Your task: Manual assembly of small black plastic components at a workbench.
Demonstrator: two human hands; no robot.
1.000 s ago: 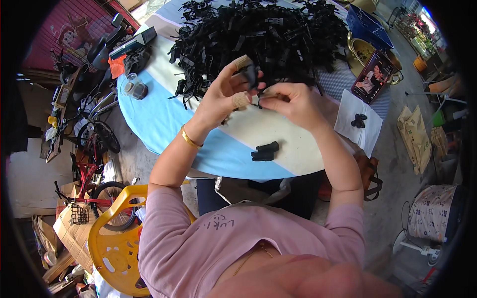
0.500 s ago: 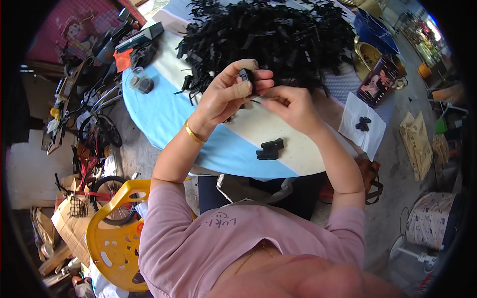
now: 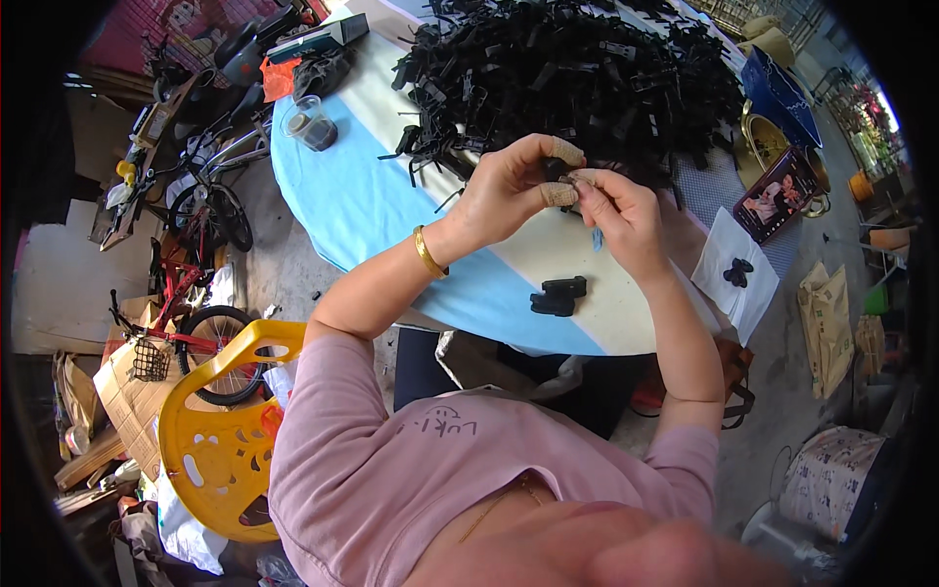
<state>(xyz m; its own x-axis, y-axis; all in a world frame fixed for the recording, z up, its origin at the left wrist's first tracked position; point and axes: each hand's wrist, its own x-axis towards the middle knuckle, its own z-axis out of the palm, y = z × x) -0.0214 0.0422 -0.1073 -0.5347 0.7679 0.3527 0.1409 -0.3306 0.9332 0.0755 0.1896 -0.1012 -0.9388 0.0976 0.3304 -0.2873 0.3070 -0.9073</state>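
A small black part (image 3: 559, 172) sits above the counter (image 3: 391, 210), just before the black pile (image 3: 577, 73). Left hand (image 3: 514, 186), wrist bent, and right hand (image 3: 621, 210) meet there, fingers pinching it from both sides. Two joined black pieces (image 3: 558, 295) lie nearer the counter's edge.

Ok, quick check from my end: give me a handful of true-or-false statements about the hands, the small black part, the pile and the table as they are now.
1. Both hands meet over the table, the left hand and right hand pinching a small black part between them. True.
2. The big pile of black parts lies on the floor. False: it lies on the table, beyond the hands.
3. A gold bangle sits on the left wrist. True.
4. The yellow plastic chair stands on the person's right. False: it is on the left, near the bicycle.
5. A black assembled piece lies on the table below the hands. True.
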